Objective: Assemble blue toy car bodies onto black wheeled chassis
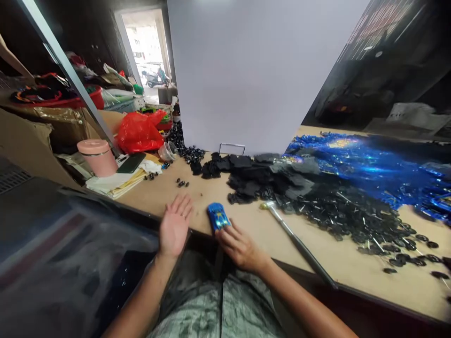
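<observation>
A blue toy car [217,216] rests on the wooden table [253,234] close to its front edge. The fingers of my right hand [241,246] are closed on the end of the car nearest me. To the left of the car, my left hand [175,225] is held palm up with its fingers stretched out and nothing in it. A hammer [299,244] with a dark handle lies to the right of my right hand, its head pointing away from me.
Black flat parts [268,176] lie beyond the hammer, with wheels on axles [355,220] and blue car bodies [362,159] at right. Several small black pieces [182,183] sit left of centre. A pink container [97,158], a phone [131,163] and a red bag [140,132] stand left.
</observation>
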{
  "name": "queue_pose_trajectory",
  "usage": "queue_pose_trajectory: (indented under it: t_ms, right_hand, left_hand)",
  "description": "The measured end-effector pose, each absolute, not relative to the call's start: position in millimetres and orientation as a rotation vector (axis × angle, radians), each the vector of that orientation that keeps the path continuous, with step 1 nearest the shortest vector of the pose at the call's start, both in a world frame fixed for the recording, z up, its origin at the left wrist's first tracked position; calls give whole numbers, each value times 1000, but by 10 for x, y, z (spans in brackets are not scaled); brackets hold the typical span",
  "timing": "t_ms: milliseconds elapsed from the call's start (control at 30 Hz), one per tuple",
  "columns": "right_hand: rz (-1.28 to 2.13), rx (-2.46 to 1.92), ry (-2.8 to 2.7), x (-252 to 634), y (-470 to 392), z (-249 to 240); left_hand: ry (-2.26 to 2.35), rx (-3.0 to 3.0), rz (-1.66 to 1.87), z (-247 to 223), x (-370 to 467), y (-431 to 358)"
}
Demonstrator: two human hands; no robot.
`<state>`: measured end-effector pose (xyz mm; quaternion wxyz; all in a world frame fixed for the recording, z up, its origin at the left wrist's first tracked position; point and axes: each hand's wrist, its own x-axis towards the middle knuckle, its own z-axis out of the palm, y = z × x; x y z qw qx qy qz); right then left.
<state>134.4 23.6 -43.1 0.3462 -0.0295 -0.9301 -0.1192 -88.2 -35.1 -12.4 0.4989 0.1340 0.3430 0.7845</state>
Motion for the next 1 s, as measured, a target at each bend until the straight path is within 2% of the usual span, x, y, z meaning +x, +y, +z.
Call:
queue_pose_trajectory:
  t_ms: [233, 367, 467, 600, 667, 733, 867, 1000]
  right_hand:
    - [-252, -226, -2314, 1480, 214, -213]
    - [-224, -304, -2293, 1602, 124, -114]
    - [-171, -329, -2288, 1608, 58, -106]
    - [-113, -326, -2297, 1529, -73, -147]
    - [-107, -317, -2303, 1512, -150, -176]
    - [-104, -325, -2315, 1543, -214, -203]
    - [-92, -391, -2319, 1736, -241, -228]
    - [4, -452, -2268, 1889, -57, -180]
  left_hand:
    - [991, 295, 1907, -231, -1219, -543]
    - [1282, 478, 1878, -329, -1376, -359]
    - [1709, 963, 1679, -316, -1302, 73]
    - [1829, 1229, 1541, -238, -988, 785]
    - [2045, 1442, 1269, -222, -824, 1036]
    - [2130, 1475, 1155, -228, -720, 1158]
    - [2044, 1423, 1230, -228, -815, 979]
    - [1906, 1299, 1361, -119, -1231, 235]
